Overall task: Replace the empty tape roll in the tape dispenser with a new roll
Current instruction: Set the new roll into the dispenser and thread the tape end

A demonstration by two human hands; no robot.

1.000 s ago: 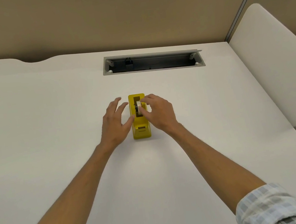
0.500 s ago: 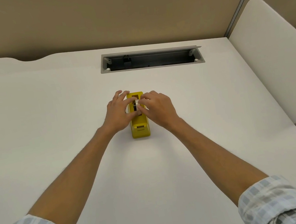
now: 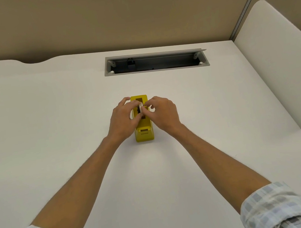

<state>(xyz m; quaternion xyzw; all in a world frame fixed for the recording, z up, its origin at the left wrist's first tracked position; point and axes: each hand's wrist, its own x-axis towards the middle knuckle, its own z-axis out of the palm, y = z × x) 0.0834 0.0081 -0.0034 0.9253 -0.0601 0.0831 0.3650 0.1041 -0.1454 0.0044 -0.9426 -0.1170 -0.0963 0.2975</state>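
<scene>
Two hands meet over the yellow tape dispenser (image 3: 144,134) at the desk (image 3: 50,128) centre. Left hand (image 3: 124,120) and right hand (image 3: 163,113) both pinch the whitish tape roll (image 3: 141,108) in its slot; cable tray (image 3: 155,62) at 12 o'clock.

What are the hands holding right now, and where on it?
Both hands pinch the small pale tape roll in the yellow dispenser's slot: left hand on its left side, right hand on its right. The exact contact is hidden by fingers.
</scene>
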